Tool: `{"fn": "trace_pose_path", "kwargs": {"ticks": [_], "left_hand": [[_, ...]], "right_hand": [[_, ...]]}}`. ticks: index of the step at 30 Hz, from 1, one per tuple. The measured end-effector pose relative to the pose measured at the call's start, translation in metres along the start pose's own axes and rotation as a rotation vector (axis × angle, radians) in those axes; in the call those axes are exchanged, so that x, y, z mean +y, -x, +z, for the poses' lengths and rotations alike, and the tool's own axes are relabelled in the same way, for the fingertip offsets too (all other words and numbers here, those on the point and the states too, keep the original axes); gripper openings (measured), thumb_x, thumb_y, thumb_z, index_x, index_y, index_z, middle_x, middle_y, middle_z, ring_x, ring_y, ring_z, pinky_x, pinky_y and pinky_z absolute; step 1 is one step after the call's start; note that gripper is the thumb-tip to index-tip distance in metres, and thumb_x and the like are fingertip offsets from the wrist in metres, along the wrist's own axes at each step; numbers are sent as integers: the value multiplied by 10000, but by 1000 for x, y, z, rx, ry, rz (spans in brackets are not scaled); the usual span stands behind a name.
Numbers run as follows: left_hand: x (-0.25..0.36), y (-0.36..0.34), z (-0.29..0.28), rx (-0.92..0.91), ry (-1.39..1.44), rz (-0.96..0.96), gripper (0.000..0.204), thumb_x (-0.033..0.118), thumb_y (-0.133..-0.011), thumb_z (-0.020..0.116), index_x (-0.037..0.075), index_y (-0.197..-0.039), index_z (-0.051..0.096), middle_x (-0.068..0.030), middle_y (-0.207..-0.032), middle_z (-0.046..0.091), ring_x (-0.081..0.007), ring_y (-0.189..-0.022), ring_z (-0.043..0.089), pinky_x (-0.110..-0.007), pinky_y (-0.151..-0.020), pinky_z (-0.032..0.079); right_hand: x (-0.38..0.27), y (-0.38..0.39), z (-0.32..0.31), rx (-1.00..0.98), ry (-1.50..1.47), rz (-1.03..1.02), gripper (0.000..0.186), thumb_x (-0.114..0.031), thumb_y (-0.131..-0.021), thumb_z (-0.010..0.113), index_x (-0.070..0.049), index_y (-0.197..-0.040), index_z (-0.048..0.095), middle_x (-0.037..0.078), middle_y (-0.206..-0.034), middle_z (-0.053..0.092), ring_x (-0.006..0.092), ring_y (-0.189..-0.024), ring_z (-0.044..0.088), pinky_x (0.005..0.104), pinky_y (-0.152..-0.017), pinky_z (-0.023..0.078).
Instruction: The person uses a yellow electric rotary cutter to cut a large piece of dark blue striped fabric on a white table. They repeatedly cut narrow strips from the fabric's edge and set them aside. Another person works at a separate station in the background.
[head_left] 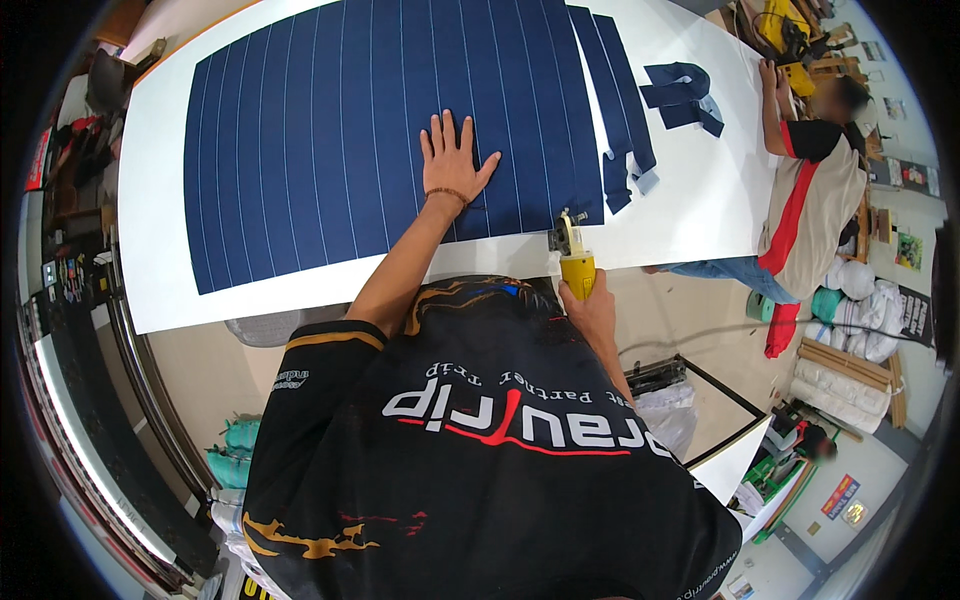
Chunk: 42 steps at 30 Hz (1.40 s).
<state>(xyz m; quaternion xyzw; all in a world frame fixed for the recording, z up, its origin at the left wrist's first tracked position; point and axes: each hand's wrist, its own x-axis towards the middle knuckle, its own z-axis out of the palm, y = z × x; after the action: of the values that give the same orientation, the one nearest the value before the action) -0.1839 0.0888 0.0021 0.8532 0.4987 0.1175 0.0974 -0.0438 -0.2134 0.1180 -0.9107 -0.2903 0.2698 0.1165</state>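
A large dark blue fabric sheet (330, 140) with thin white lines lies spread on a white table (700, 200). My left hand (455, 160) presses flat on the fabric, fingers spread, a beaded bracelet at the wrist. My right hand (592, 305) grips a yellow hand-held cutting tool (574, 255) whose head sits at the fabric's near right corner, by the table's near edge. Cut blue strips (620, 110) lie just right of the sheet.
Folded blue fabric pieces (685, 95) lie farther right on the table. Another person (815, 190) in a beige, red and black shirt leans on the table's right end. White sacks and wooden slats (860, 330) sit on the floor at right; shelving stands at left.
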Motion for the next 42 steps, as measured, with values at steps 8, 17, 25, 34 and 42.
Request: {"fn": "trace_pose_path", "kwargs": {"ticks": [8,17,25,34,42], "left_hand": [[0,1,-3,-22,-20,-7,923,735,-1018,452,97,-1681,373,-260,-1758,237,-450,-1644,154,-608,-1325,105],[2,0,-5,-30,-12,-13,917,727,-1019,463,99,-1681,372,-256,-1758,237,-444,-1645,153,-609,-1325,106],[3,0,-8,-23,3,-22,907,711,-1019,489,99,-1680,376,-258,-1757,237,-445,-1646,152,-605,-1324,116],[3,1,-13,-50,13,-28,902,706,-1023,489,103,-1684,372,-257,-1763,219,-436,-1652,131,-597,-1327,110],[3,1,-15,-52,25,-22,895,696,-1024,494,100,-1681,373,-261,-1763,214,-436,-1654,117,-599,-1328,105]], "right_hand": [[-19,-14,-8,-22,-30,-13,605,-494,-906,745,-25,-1227,538,316,-965,744,524,-925,732,593,-784,567],[-36,-47,-8,-3,4,-22,599,-500,-898,744,-34,-1211,535,309,-1007,749,522,-952,737,579,-820,579],[-64,-82,-14,1,26,-40,621,-510,-881,748,-26,-1208,537,308,-1026,745,519,-973,736,590,-840,577],[-94,-122,-22,21,8,-89,645,-505,-862,761,-5,-1217,561,307,-1060,742,515,-1011,732,576,-884,581],[-134,-158,-33,-15,57,-61,677,-507,-864,765,-2,-1269,566,299,-1158,738,489,-1111,726,551,-949,578]]}}
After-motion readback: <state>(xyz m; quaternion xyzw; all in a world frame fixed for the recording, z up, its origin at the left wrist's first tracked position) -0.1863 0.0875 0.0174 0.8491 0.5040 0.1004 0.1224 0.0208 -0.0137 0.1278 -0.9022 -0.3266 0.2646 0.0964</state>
